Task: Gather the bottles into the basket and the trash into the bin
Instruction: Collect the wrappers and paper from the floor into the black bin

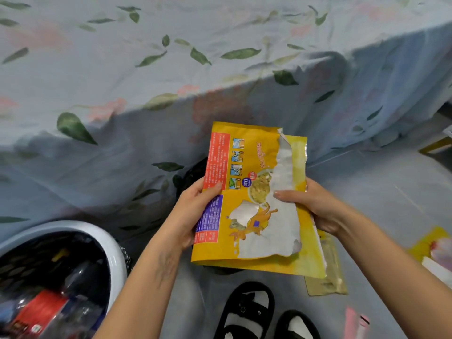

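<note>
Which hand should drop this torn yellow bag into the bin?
Probably left: both hands grip the yellow bag, but the left hand is on the side of the bin, at lower left.

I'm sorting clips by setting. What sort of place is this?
Probably a bedroom or similar room at home: a floral, leaf-printed sheet drapes over what looks like a bed, a white-rimmed bin lined with a black bag stands on the grey floor.

Yellow torn bag (pixel 247 201), white-rim bin (pixel 107 243) w/ black liner, leaf-print cloth (pixel 146 57)
</note>
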### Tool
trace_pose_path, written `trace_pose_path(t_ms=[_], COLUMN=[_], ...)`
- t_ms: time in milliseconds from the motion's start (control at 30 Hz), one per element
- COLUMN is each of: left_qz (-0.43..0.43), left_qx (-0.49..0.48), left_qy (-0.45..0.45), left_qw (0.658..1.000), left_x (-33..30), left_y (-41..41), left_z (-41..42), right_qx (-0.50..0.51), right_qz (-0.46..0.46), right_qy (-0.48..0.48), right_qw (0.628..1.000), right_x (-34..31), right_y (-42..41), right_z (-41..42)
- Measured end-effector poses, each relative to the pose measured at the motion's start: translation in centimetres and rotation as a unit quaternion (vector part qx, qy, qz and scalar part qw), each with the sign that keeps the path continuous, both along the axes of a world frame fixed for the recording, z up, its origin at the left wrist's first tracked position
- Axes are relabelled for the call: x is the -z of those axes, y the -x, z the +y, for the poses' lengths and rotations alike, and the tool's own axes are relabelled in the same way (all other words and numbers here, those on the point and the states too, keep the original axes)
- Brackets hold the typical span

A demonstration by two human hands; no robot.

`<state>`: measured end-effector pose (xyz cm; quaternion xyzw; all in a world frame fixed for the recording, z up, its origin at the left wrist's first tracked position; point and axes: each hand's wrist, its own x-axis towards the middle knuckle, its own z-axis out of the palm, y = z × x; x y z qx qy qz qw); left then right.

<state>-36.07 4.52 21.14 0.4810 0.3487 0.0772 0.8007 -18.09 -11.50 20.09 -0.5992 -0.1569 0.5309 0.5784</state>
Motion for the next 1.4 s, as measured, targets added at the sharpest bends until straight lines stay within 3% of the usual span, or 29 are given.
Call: trace_pose_path(t_ms=[100, 300, 500, 600, 667, 733, 867, 967, 1033, 1100, 1167, 1233, 1300, 1400], left_qz=[-0.018, 0.005, 0.052, 0.001, -0.061, -0.108, -0.036, 0.025, 0.049, 0.053, 0.042, 0.021, -0.005, -0.027], left_qx=[0.001, -0.062, -0.062, -0.072, -0.121, -0.162, -0.119, -0.098, -0.100, -0.105, -0.112, -0.108, -0.082, -0.028], left_qy=[0.021, 0.141, 0.131, 0.131, 0.170, 0.191, 0.051, -0.021, -0.071, -0.105, -0.100, -0.070, -0.038, -0.016], left_qw=[1.000, 0.988, 0.988, 0.989, 0.976, 0.962, 0.991, 0.995, 0.991, 0.987, 0.988, 0.991, 0.996, 0.999], left_x=[-0.2, -0.5, -0.9, -1.0, -1.0, -1.0, -1.0, -1.0, -0.9, -0.8, -0.9, -0.8, -0.8, -0.9], left_y=[0.4, 0.7, 0.1, 0.3, 0.6, 0.7, 0.1, -0.1, 0.1, 0.4, 0.7, 0.9, 1.0, 1.1], left_z=[0.4, 1.1, 0.4, 0.2, 0.2, 0.2, -1.4, -2.1, -1.9, -1.5, -1.3, -1.1, -1.0, -1.3], right_qx=[0.032, 0.117, 0.106, 0.053, 0.024, -0.021, -0.106, -0.180, -0.229, -0.247, -0.205, -0.097, -0.034, -0.076], right_qz=[-0.004, -0.097, -0.308, -0.428, -0.446, -0.505, -0.597, -0.597, -0.539, -0.416, -0.302, -0.196, -0.119, -0.115], right_qy=[-0.015, -0.013, 0.004, 0.032, 0.016, -0.018, 0.036, 0.105, 0.093, 0.040, -0.016, -0.052, -0.037, 0.016], right_qw=[0.999, 0.988, 0.945, 0.902, 0.895, 0.863, 0.795, 0.775, 0.805, 0.874, 0.931, 0.974, 0.992, 0.990], right_x=[0.4, 1.3, 1.6, 3.0, 3.0, 2.9, 2.7, 2.1, 1.8, 1.0, -0.7, -2.0, -2.8, -3.5], right_y=[0.0, -0.3, 0.0, 0.0, 0.6, 1.4, 3.0, 4.2, 4.4, 4.3, 4.1, 3.5, 2.9, 2.9], right_z=[-0.4, -0.7, -0.5, -0.8, -0.9, -0.9, -1.0, -0.8, -1.0, -1.2, -1.4, -1.3, -1.0, -0.1])
